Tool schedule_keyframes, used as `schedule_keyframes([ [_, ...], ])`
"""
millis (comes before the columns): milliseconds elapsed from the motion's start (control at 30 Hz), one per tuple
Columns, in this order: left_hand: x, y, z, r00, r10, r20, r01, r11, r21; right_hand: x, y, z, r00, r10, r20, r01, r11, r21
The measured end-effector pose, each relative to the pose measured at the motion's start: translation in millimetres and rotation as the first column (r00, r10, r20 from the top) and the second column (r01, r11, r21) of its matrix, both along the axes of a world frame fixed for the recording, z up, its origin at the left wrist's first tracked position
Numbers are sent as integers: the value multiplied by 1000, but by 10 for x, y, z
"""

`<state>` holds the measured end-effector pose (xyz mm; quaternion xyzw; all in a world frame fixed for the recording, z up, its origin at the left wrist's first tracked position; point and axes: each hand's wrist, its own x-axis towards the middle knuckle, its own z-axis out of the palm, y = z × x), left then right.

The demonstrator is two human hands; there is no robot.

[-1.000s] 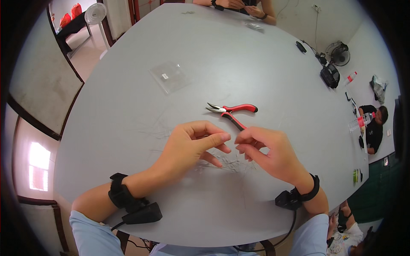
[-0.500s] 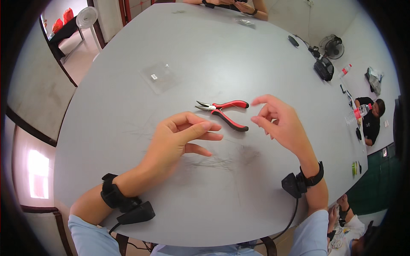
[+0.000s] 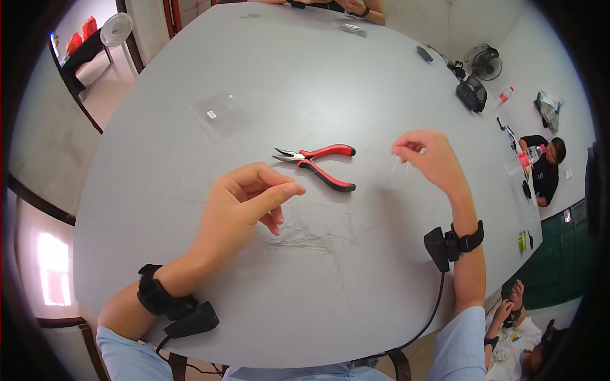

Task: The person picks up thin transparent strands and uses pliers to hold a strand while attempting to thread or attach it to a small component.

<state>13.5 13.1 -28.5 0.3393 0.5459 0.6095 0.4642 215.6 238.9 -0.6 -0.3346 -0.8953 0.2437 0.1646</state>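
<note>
My left hand (image 3: 244,200) is over the left-middle of the table, thumb against forefinger in a pinch. What sits in that pinch, if anything, is too fine to make out. My right hand (image 3: 429,155) is raised to the right, its fingertips pinching a thin wire (image 3: 393,168) that dangles in faint pale strands. Between the hands lie bent-nose pliers (image 3: 318,163) with red and black handles, jaws spread and pointing left. Close to my left fingers a loose heap of fine wire pieces (image 3: 305,241) lies on the tabletop.
The grey table (image 3: 159,254) carries a clear plastic bag (image 3: 219,115) left of the pliers and another small bag (image 3: 351,29) at the far edge. Across the table, a person's hands (image 3: 352,6) are at work. A black case (image 3: 471,94) stands at the far right.
My right hand has lifted outward to the right and closed into a pinch, with wire strands now hanging from it. My left hand has shifted slightly left, its fingers drawn in. The pliers stay put.
</note>
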Motion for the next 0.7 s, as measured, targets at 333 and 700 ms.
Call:
schedule_keyframes([
  [333, 19, 14, -4, 1000, 13, -19, -13, 1000, -13, 338, 341, 290, 991, -130, -44, 130, 992, -3],
  [700, 8, 7, -22, 999, 35, -13, -35, 999, 9, 295, 235, 376, 922, -292, -256, 326, 940, 102],
])
